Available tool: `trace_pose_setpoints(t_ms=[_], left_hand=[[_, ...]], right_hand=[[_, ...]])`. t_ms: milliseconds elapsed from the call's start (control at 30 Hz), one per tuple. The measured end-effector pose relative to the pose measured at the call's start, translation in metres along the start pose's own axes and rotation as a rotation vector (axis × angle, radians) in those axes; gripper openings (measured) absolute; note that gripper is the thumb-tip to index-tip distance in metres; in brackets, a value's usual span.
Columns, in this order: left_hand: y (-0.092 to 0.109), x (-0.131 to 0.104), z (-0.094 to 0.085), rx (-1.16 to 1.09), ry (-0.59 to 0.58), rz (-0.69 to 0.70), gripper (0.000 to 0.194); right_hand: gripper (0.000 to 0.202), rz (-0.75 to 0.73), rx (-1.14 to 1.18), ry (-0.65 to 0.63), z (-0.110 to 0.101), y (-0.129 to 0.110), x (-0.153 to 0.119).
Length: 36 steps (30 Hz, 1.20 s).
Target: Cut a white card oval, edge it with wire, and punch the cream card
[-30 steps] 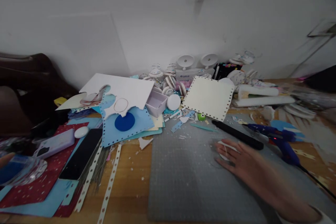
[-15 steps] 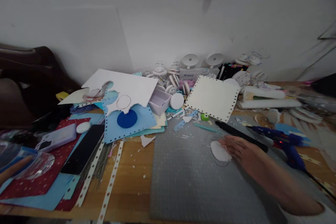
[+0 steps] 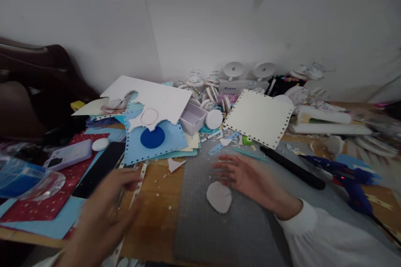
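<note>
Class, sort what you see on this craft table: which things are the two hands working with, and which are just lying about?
In hand:
right hand, open above the grey mat
white oval piece, beside that hand
left hand, blurred, over the punched strip

Lying about:
blue glue gun
cream punched sheet
phone

A plain white wall (image 3: 200,21) runs across the far side, faintly smudged with grey marks toward the upper right. A wooden desk (image 3: 156,212) stands against it. At the far left sits a dark brown chair (image 3: 34,87) with a rounded back. The light is soft and even.
</note>
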State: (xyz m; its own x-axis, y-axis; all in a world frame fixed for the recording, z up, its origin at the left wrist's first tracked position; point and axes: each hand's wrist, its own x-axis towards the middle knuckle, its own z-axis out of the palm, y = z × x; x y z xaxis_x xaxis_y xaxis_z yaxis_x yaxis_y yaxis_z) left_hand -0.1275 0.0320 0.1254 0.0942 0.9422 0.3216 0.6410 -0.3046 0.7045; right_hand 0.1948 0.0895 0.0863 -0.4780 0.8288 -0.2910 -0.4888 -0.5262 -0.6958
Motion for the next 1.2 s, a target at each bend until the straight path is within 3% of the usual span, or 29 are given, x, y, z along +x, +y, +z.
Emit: trace_pose_setpoints(t_ms=[67,167,233,300,367,467,533,667,767,967,1100,1200], left_hand=[[0.019,0.021,0.037,0.115,-0.219,0.126,0.026],[0.038,0.044,0.091,0.257,-0.481,0.192,0.057],[0.044,0.053,0.114,0.305,-0.601,0.218,0.067],[0.045,0.057,0.126,0.291,-0.664,0.234,0.063],[0.042,0.059,0.13,0.21,-0.697,0.204,0.05],[0.034,0.06,0.133,0.001,-0.695,0.041,0.033],[0.029,0.061,0.135,-0.15,-0.631,-0.059,0.021],[0.023,0.062,0.135,-0.499,-0.467,-0.198,0.015],[0.019,0.062,0.133,-0.795,-0.419,-0.334,0.015],[0.017,0.063,0.135,-1.318,-0.455,-0.431,0.009],[0.02,0.062,0.137,-1.356,-0.472,-0.418,0.024],[0.022,0.063,0.136,-1.281,-0.451,-0.423,0.021]], right_hand=[[0.033,-0.044,0.06,-0.014,0.001,-0.006,0.007],[0.039,-0.127,0.166,0.02,-0.007,-0.013,0.011],[0.043,-0.168,0.227,0.052,-0.014,-0.015,0.01],[0.047,-0.203,0.253,0.078,-0.021,-0.015,0.007],[0.051,-0.213,0.246,0.094,-0.023,-0.014,0.006],[0.055,-0.182,0.241,0.089,-0.022,-0.013,0.006],[0.058,-0.153,0.268,0.071,-0.019,-0.011,0.006],[0.063,-0.123,0.275,0.045,-0.013,-0.009,0.005],[0.053,-0.105,0.225,-0.001,-0.01,-0.007,0.004],[0.026,-0.04,0.198,-0.092,-0.007,0.001,0.003],[0.021,-0.059,0.175,-0.084,-0.006,0.004,0.002],[0.025,-0.071,0.109,-0.083,-0.006,0.006,0.002]])
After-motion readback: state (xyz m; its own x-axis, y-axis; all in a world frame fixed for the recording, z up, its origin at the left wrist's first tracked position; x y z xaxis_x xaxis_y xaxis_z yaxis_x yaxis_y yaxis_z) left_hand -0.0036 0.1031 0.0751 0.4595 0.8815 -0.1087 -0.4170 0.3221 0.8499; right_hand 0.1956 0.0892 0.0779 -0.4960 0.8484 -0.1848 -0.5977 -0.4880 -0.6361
